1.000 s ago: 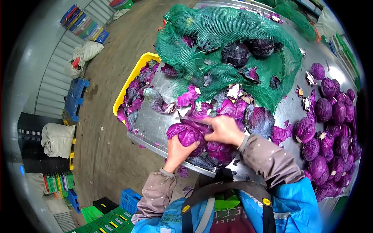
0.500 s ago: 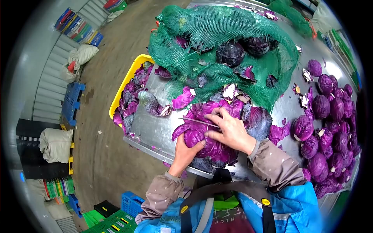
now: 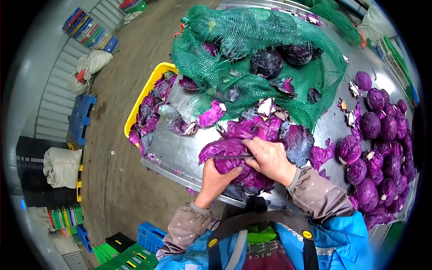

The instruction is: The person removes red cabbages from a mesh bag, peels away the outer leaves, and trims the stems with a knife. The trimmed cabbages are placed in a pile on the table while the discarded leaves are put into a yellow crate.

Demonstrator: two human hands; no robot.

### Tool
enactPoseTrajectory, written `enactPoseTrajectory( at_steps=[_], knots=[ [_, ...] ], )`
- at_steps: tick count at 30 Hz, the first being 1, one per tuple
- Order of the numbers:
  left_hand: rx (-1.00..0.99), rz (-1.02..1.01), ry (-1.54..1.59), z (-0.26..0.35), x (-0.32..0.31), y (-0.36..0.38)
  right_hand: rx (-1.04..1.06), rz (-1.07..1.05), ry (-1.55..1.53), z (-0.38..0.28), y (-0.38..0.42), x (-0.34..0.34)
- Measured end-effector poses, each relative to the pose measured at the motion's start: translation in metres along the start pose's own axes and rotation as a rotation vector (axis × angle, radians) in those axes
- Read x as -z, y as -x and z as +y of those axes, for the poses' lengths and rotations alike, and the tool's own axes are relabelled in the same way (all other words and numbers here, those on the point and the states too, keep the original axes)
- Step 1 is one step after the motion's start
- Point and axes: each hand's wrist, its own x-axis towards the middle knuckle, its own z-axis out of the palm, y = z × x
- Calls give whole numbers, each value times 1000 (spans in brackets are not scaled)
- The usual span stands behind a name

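Note:
A red cabbage (image 3: 223,148) sits in front of me over loose purple leaves on the metal table. My left hand (image 3: 217,179) grips its near left side, thumb across the front. In my right hand (image 3: 266,159) is a knife (image 3: 227,157), fingers wrapped round the handle end, its thin blade lying across the cabbage and pointing left. Dark outer leaves (image 3: 298,143) lie just right of that hand. Behind the cabbage, a green mesh bag (image 3: 265,33) spreads over the table with several dark cabbages (image 3: 266,62) in it.
A pile of trimmed red cabbages (image 3: 389,121) covers the table's right side. A yellow crate (image 3: 143,100) full of leaves stands against the left edge of the metal table (image 3: 168,146). Blue crates (image 3: 150,236) and green crates (image 3: 128,261) stand on the floor below.
The knife has turned and come down nearer to me, now lying level across the cabbage. My right hand has closed round its handle; my left hand stays on the cabbage.

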Motion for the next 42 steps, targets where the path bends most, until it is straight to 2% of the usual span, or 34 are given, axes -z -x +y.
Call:
enactPoseTrajectory(
  at_steps=[2,3,4,6,7,8,10,12,14,15,16,17,18,20,21,22,24,25,26,27,28,29,30,32,34,36,37,38,39,40,42],
  knots=[
    [1,-64,-175,-3,3,1,42,-28,189,22,5,-7],
    [-85,-72,-356,-1,5,4,-39,55,188,45,4,-11],
    [-99,-158,-271,-1,7,6,-119,139,187,68,0,-10],
    [-143,-205,-163,-5,11,9,-575,114,114,87,-10,10],
    [-144,-203,-162,-6,11,7,-647,-50,118,79,-16,28],
    [-129,-177,-110,-8,12,7,-648,-53,116,72,-15,26],
    [-117,-156,-53,-6,10,6,-337,138,47,46,-12,17],
    [-94,-157,44,4,9,4,-213,-31,-222,13,-16,23],
    [-118,-161,21,8,9,3,-152,-109,-188,-14,-19,25],
    [-172,-140,-130,14,7,5,-217,-210,-137,-25,-23,30],
    [-230,-118,-278,18,5,5,-122,-84,-101,-30,-24,26],
    [-383,-89,-411,10,4,4,-123,-59,-105,-23,-23,19],
    [-388,-91,-410,12,4,3,-124,-36,-106,-14,-21,10],
    [-284,-120,-284,15,5,5,-241,124,-6,9,-24,8],
    [-204,-139,-116,10,7,6,-312,212,22,30,-22,9],
    [-206,-139,-116,7,9,7,-576,99,-168,52,-19,17],
    [165,-213,750,2,12,10,-612,-48,-10,66,-9,32],
    [335,-240,1014,-12,16,10,-559,-43,-136,55,-8,37],
    [369,-266,1218,-21,17,13,-506,-36,-264,41,-6,40],
    [261,-392,1123,-18,11,14,-410,-38,-483,33,-4,35],
    [150,-515,1022,-16,8,13,-445,-115,-705,14,-8,39],
    [146,-517,1017,-13,8,11,-415,-154,-793,5,-7,34],
    [210,-469,1002,-9,9,10,-388,-191,-883,-1,-6,29],
    [337,-372,974,-5,11,7,-409,-258,-835,-10,-8,28],
    [462,-274,948,-3,12,5,-350,-183,-756,-5,-4,22],
    [394,-292,892,-10,18,6,-450,-142,-845,-3,-1,17],
    [458,-270,885,-11,18,9,-603,-183,-1004,-4,-1,21],
    [516,-250,876,-12,18,9,-748,-320,-1091,-5,-5,31],
    [547,-252,1097,-19,15,7,-702,-287,-1129,-5,-5,32],
    [550,-250,1096,-24,13,7,-660,-256,-1166,-6,-4,32],
    [622,-341,1314,-24,7,3,-82,-64,-537,-1,-3,22]
  ],
)
